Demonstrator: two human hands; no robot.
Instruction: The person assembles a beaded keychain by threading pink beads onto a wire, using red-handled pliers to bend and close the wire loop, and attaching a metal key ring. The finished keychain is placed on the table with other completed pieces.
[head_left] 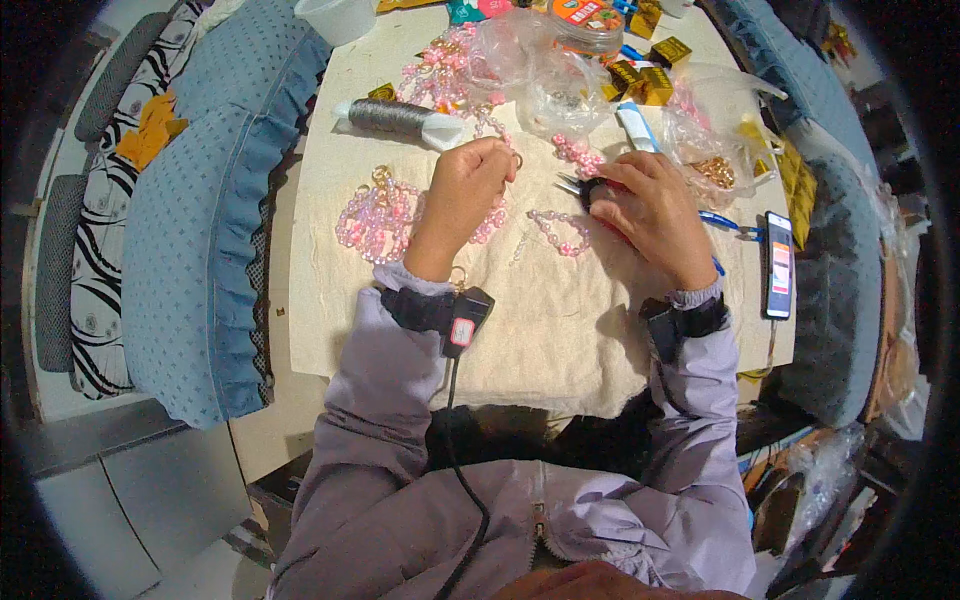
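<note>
Cream cloth covers the bench [560, 330], strewn with pink bead chains, plastic bags and a thread spool [395, 117]. Left hand [468, 190] is curled closed around a pink bead strand [490, 222]. Right hand [650, 212] grips small pliers [578, 185], tips pointing toward the left hand. Phone [779, 264] lies at far right.

A smartphone [779, 264] lies at the table's right edge. A grey thread spool [388, 116] rests at the far left, near a white bowl [338, 17]. Gold boxes [642, 80] stand behind.
</note>
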